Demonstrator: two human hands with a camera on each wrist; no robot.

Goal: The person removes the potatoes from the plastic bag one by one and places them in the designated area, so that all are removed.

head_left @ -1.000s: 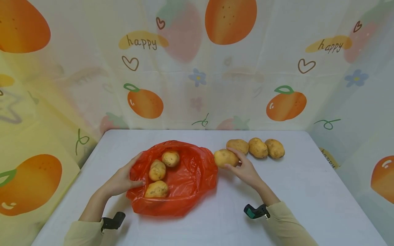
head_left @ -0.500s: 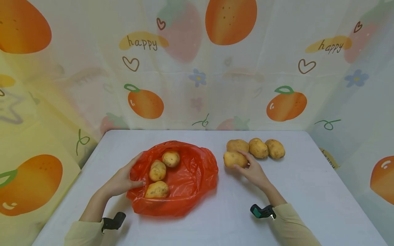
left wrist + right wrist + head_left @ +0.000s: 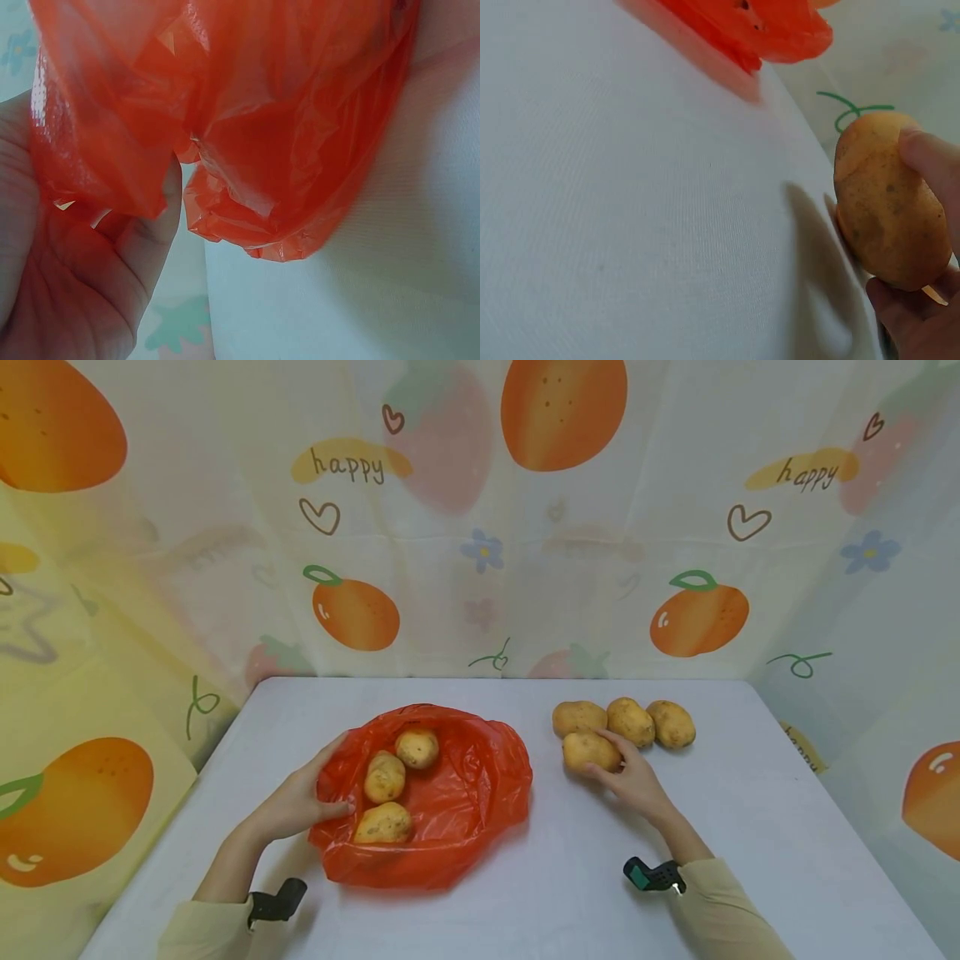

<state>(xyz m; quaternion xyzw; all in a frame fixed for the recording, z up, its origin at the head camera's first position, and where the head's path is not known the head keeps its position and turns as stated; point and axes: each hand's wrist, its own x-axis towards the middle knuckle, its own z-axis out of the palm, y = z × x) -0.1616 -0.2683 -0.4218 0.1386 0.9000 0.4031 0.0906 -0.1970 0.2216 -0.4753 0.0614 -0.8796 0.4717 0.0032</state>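
Note:
My left hand (image 3: 295,799) holds the left rim of a red plastic bag (image 3: 457,802), thumb inside and fingers outside; the left wrist view shows the crinkled film between them. The bag lies with its mouth wide, and three potatoes rest in its left half: one at the back (image 3: 417,748), one in the middle (image 3: 385,777) and one in front (image 3: 384,823). Between thumb and fingers, my right hand (image 3: 639,783) grips another potato (image 3: 589,752), right of the bag. In the right wrist view that potato (image 3: 889,202) appears close over the white cloth, above its shadow.
Behind the held potato, three more lie in a row at the back right: a left one (image 3: 579,717), a middle one (image 3: 630,720) and a right one (image 3: 672,724). A printed curtain (image 3: 480,593) hangs along the table's (image 3: 750,860) far edge.
The right hand has moved right with its potato, away from the bag's right edge to a spot just in front of the row. The left hand and the bag have stayed put.

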